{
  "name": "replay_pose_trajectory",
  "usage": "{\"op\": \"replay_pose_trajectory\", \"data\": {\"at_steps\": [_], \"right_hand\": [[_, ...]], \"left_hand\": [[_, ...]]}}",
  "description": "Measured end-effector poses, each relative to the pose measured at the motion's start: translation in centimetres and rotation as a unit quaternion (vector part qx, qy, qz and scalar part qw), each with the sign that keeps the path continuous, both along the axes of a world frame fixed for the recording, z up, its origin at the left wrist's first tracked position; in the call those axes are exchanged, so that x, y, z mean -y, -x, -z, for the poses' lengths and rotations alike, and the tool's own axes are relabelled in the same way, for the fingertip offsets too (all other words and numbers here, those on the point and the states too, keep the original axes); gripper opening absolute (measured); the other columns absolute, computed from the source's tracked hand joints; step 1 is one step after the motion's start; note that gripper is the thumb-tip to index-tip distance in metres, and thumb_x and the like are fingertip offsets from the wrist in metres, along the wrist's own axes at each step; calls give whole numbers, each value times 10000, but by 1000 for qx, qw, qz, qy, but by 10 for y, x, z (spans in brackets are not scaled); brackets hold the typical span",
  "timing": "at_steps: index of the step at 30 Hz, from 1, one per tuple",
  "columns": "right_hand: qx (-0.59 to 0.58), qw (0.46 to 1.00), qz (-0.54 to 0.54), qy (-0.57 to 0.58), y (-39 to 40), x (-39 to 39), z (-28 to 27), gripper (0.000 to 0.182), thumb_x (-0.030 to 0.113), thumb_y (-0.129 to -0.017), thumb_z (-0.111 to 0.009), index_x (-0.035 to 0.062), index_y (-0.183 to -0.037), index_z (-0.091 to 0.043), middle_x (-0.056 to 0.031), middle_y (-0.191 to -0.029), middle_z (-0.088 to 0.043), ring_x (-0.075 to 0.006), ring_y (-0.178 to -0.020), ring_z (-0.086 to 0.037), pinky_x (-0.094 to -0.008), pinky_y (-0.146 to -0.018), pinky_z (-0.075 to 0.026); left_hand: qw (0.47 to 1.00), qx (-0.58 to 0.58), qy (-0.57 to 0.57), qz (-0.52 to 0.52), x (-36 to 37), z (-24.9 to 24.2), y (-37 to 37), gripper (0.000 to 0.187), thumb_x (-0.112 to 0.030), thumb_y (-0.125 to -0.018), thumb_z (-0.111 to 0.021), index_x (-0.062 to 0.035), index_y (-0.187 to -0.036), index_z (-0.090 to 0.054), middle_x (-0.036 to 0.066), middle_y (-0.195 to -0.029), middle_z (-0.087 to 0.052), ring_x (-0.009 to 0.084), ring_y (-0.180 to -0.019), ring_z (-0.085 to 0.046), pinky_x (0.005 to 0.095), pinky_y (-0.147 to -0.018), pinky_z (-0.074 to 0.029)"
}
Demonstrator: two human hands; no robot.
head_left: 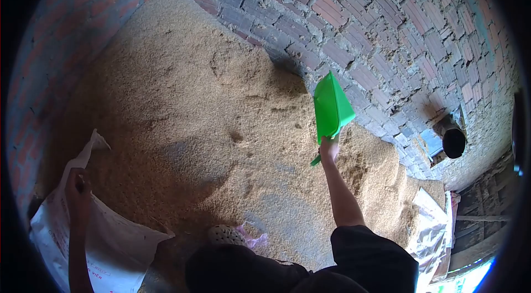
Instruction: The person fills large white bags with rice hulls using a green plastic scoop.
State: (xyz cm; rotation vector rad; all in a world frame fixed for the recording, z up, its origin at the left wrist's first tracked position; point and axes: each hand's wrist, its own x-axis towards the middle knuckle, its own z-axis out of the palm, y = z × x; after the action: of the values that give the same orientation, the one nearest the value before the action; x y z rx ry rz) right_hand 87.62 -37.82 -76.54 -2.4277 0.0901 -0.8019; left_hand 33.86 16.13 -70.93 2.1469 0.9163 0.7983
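A bright green plastic dustpan [328, 106] is in my right hand [329, 148], whose fingers wrap its handle. My right arm reaches forward, and the pan is held up in front of the brick wall, over the right side of a big heap of pale brown husks [221, 94]. At the lower left my left hand [78, 187] is closed on the upper edge of a white woven sack [119, 237] with red lettering. One corner of the sack sticks up beyond that hand, and another spreads toward my feet.
Brick walls [354, 22] rise behind and left of the heap. A dark round pipe [453, 142] juts from the right wall. Shiny plastic sheeting [430, 221] lies at the lower right. A patterned shoe [225, 234] and a pink plastic scrap [254, 236] are near my legs.
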Motion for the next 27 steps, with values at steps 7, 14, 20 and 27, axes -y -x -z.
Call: {"op": "replay_pose_trajectory", "data": {"at_steps": [7, 14, 20, 27], "right_hand": [[-40, 984, -115, -127, -17, -33, 27, 403, 157, -738, -595, 49, -1104, -469, -129, -717, -572, -206, -468, -546, -345, -406, -445], [-177, 887, -153, -398, 28, -32, 7, 380, 124, -786, -616, 69, -1093, -400, -76, -717, -511, -160, -415, -487, -288, -344, -417], [-83, 857, -115, -495, 9, -48, 36, 363, 117, -788, -605, 58, -1096, -421, -95, -732, -517, -192, -452, -502, -312, -376, -445], [-328, 865, -254, -282, 67, -91, 28, 304, 135, -810, -617, 38, -1051, -458, -67, -676, -512, -140, -437, -493, -274, -354, -410]], "left_hand": [[1000, -12, -2, -8, 3, -2, 0, 244, 87, -748, -496, -55, -946, -505, -1, -684, -324, 103, -626, -345, 253, -585, -331], [1000, -5, 11, -13, 1, 0, 2, 285, 108, -735, -481, -56, -967, -504, 2, -678, -296, 111, -619, -324, 255, -586, -317], [999, 4, 17, -29, 6, -3, -5, 329, 113, -748, -464, -59, -1027, -484, 6, -696, -294, 113, -631, -318, 246, -603, -322], [998, 7, -16, -56, 6, 3, 3, 355, 103, -772, -470, -61, -1087, -467, -1, -685, -288, 114, -621, -313, 248, -604, -328]]}}
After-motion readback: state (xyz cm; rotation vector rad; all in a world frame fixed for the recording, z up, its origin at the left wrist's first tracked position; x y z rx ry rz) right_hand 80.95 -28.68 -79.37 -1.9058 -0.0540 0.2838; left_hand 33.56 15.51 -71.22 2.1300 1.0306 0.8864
